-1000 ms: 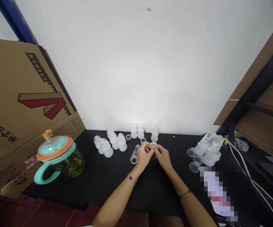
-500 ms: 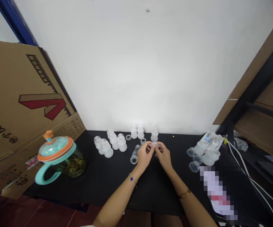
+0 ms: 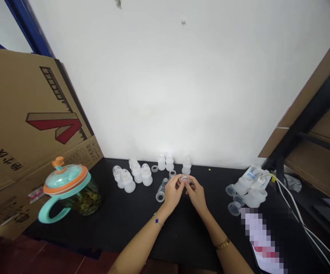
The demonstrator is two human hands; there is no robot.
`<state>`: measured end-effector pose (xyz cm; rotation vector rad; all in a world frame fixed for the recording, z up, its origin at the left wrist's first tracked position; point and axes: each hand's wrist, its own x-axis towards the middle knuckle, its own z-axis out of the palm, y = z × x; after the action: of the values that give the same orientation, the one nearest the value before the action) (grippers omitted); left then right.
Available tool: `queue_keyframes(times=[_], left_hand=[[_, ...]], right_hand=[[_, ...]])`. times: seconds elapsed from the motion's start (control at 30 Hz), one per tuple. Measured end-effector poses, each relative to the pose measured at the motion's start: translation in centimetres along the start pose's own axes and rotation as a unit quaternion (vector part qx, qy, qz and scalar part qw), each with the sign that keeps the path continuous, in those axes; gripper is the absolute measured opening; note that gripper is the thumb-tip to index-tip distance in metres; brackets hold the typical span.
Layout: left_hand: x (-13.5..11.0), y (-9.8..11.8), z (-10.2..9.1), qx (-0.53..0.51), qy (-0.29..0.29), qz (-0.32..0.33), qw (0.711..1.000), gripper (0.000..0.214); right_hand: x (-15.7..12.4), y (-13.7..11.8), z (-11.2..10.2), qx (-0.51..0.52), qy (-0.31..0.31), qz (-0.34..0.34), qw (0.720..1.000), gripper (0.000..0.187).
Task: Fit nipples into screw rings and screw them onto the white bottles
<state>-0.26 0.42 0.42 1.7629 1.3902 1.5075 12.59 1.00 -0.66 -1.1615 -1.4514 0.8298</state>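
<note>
Between my left hand [image 3: 174,190] and my right hand [image 3: 196,194] is a small whitish bottle ring [image 3: 185,179], gripped at its sides by the fingers and thumbs of both. Whether a teat sits inside it I cannot make out. Left of my left hand lie several loose rings [image 3: 160,196] on the black table. Behind my hands a capped baby bottle [image 3: 186,166] stands upright, with two more bottles [image 3: 165,162] to its left. Farther left stands a group of several white baby bottles with clear caps [image 3: 128,181].
A big jug [image 3: 87,198] with a turquoise handle and orange-trimmed lid stands at left, before a cardboard box [image 3: 7,114]. At right are clear caps [image 3: 235,208], white bottle bodies [image 3: 254,198], white cables [image 3: 294,201] and a phone with a blurred screen [image 3: 263,239].
The view has shifted slightly. Both hands still hold the ring, which now looks tilted differently, with the fingers closer around it. The bottles stand as before.
</note>
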Motion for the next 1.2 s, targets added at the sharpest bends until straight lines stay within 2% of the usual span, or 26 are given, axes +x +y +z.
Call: queue_keyframes(times=[0.33, 0.53, 0.67, 0.9, 1.2], left_hand=[[-0.07, 0.29, -0.27, -0.017, 0.004, -0.015, 1.0, 0.023], [0.14, 0.02, -0.07, -0.084, -0.017, -0.051, 0.995, 0.021], [0.24, -0.01, -0.09, -0.122, -0.016, -0.057, 0.991, 0.018], [0.24, 0.02, -0.09, -0.097, 0.006, -0.058, 0.994, 0.013], [0.16, -0.07, 0.02, -0.084, -0.001, -0.054, 0.995, 0.012]], right_hand=[[0.05, 0.04, 0.02, -0.039, -0.003, -0.026, 0.999, 0.036], [0.01, -0.18, -0.25, -0.016, 0.007, -0.012, 1.0, 0.037], [-0.07, -0.17, -0.23, -0.042, 0.005, -0.016, 0.999, 0.038], [-0.04, 0.19, -0.26, -0.093, 0.003, -0.026, 0.995, 0.037], [-0.09, 0.13, -0.42, -0.117, 0.0, -0.033, 0.993, 0.035]])
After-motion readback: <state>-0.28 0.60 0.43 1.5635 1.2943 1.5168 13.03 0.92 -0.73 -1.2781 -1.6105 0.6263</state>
